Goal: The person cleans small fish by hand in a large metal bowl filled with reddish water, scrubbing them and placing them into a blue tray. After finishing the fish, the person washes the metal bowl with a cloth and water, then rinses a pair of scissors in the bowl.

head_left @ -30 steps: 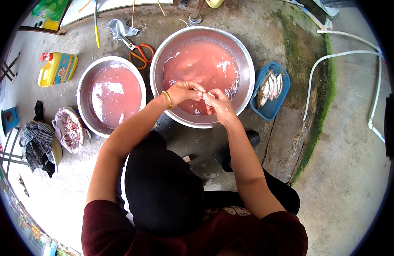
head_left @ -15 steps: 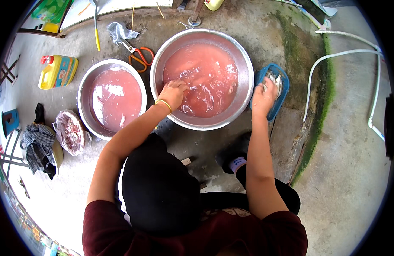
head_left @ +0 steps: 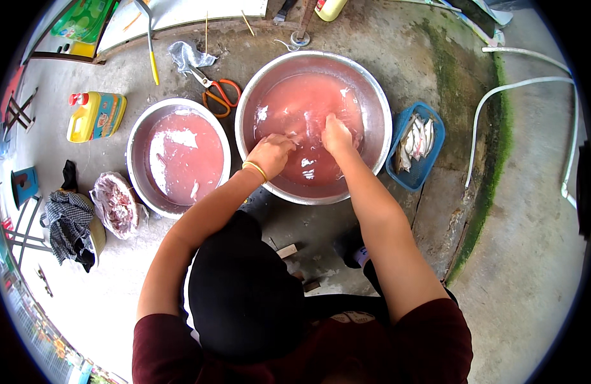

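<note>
- your left hand (head_left: 271, 153) and right hand (head_left: 337, 136) reach into the large basin (head_left: 383, 118); i cannot tell whether either grips anything.
- the visible fish (head_left: 428, 134) lie in the blue basket (head_left: 410, 184): probably light, soft, slippery; cup them mid-body.

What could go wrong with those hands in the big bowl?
The pink water in the big basin looks cloudy, so the right hand, dipped in it, might miss something sharp below. Splashes could make the concrete floor slippery. The orange-handled scissors lie beside the basin, so someone reaching there could get nicked.
</note>
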The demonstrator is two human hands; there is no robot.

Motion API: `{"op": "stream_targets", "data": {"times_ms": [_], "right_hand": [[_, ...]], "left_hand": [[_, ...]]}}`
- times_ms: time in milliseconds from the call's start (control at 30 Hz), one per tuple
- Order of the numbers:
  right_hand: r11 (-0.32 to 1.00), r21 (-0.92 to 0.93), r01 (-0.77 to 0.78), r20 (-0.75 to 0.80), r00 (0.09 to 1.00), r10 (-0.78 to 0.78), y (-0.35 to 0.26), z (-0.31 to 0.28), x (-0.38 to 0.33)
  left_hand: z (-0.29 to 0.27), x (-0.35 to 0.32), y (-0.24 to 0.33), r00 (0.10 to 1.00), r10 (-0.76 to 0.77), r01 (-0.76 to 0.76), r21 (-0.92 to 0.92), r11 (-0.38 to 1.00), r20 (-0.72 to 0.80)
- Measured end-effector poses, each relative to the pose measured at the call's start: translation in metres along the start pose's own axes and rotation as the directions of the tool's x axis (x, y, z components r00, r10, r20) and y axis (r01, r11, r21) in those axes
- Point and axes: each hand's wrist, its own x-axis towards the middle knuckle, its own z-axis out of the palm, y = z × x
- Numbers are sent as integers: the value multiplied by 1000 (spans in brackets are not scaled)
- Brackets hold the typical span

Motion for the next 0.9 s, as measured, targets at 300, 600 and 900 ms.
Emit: {"op": "stream_targets", "data": {"times_ms": [300,600,900], "right_hand": [[994,-92,-55,105,992,65,24,-28,-19],[843,-71,533,-228,814,-534,-11,-76,-94],[690,682,244,-208,968,-137,-16,-58,-102]], "left_hand": [[2,5,0,999,27,-28,30,999,31],[-27,25,39,991,64,-71,-55,996,-118],[-21,37,30,832,-275,542,-813,213,482]]}}
